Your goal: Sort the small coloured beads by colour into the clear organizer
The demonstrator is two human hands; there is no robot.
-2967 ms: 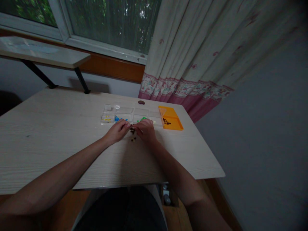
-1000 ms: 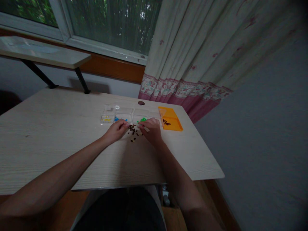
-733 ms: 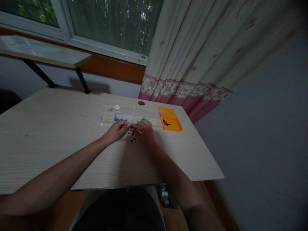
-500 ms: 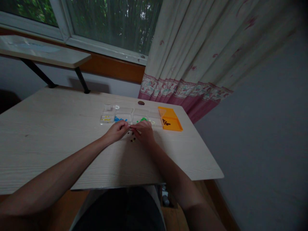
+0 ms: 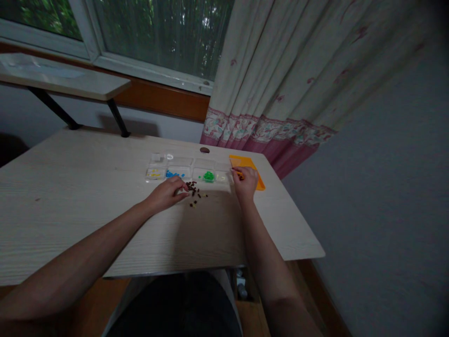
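Observation:
My left hand [image 5: 169, 193] rests on the table beside a loose pile of small dark brown pieces [image 5: 191, 186], its thumb and fingers apart at the pile's edge. Over the orange tray [image 5: 260, 182] is my right hand [image 5: 246, 181], fingers bent together at the tray's left side. Whether a small piece is between them is too small to see. A few pale yellow and dark bits [image 5: 193, 204] lie nearer to me. Behind the pile, clear plastic boxes hold yellow pieces [image 5: 154, 173], blue pieces [image 5: 171, 174] and green pieces [image 5: 208, 176].
A round brown cable-hole cover [image 5: 204, 150] sits at the table's back edge. A raised shelf [image 5: 77, 79] on black legs stands at the back left. The curtain [image 5: 266, 93] hangs behind the table, and a wall [image 5: 379, 187] is on the right.
My right hand has moved right, from beside my left hand to the orange tray. My left hand has shifted slightly and its fingers have parted; the brown pile between them now shows.

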